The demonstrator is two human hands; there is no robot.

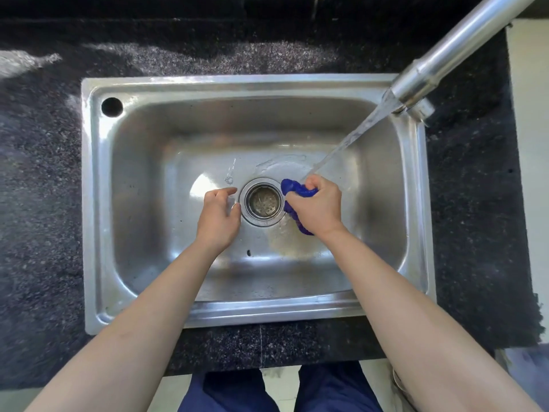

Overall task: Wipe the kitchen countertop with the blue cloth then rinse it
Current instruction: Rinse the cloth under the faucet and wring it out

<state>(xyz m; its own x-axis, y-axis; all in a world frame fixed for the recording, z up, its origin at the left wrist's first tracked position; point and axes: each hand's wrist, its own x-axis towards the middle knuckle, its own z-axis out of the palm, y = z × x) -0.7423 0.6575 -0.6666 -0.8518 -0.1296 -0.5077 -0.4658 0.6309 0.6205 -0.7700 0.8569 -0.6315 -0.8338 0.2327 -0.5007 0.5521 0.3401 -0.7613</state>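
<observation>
— What is the right hand [318,208] gripping?
— It is squeezing the blue cloth [298,190], fingers curling tight round the bunched fabric, with ends sticking out above and below the fist.
— Where is that sitting?
— Low in the sink [237,80], just right of the drain strainer [261,202].
— And the left hand [218,217]?
— It is hovering just left of the strainer, fingers loosely bent, holding nothing.
— Is water running?
— A stream [356,132] is pouring from the steel faucet [439,60] at the back right, reaching the top of the fist. The dark speckled countertop [44,203] is surrounding the sink.
</observation>
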